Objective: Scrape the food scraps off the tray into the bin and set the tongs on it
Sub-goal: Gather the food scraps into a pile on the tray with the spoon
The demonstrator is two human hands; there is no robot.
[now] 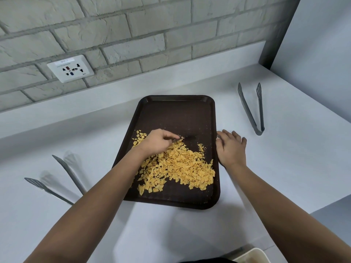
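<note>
A pale bin [252,256] is cut off at the bottom edge, only its corner showing. On the white worktop [284,168] lies a dark tray [176,111], yellow scraps [178,168] heaped on its near half. The left hand [159,141] hovers over the heap, fingers curled round a small dark tool, too blurred to identify. The right hand [230,149] rests flat and relaxed against the tray's right rim. Grey tongs [252,109] lie farther right; left tongs [62,177] are partly hidden by the forearm. A socket [70,68] sits on the brick wall.
</note>
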